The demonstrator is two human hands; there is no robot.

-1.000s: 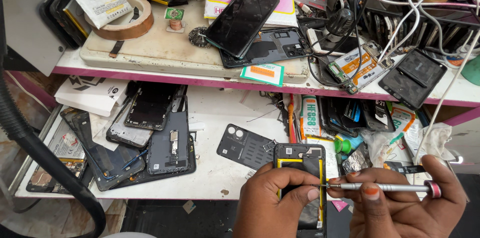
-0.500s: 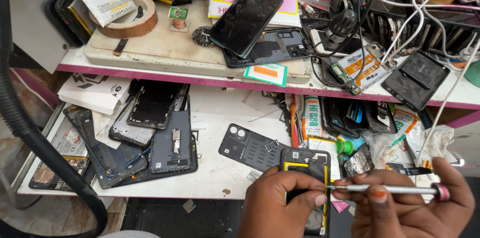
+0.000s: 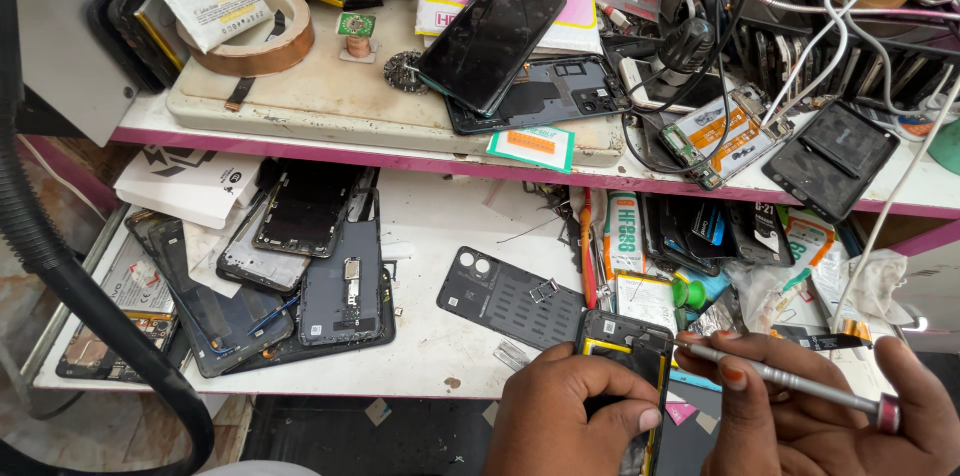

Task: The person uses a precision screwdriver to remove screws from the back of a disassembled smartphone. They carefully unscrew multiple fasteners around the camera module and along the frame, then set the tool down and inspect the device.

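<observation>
Holding an opened phone (image 3: 628, 376) in the left hand (image 3: 570, 416) while the right hand (image 3: 830, 416) pinches a slim metal screwdriver (image 3: 790, 381), its tip at the phone's upper right corner.

Since 1 second ago the phone has slid slightly right and lower, and the tip has stayed at that same corner, so the work looks settled on 1 spot there. Both hands are closed, each gripping its item at the lower edge of the white workbench (image 3: 440, 236). Just up-left lies a dark back cover (image 3: 505, 298); further left, a pile of phone frames (image 3: 300, 266). On the shelf above rests a black screen (image 3: 492, 36).
</observation>
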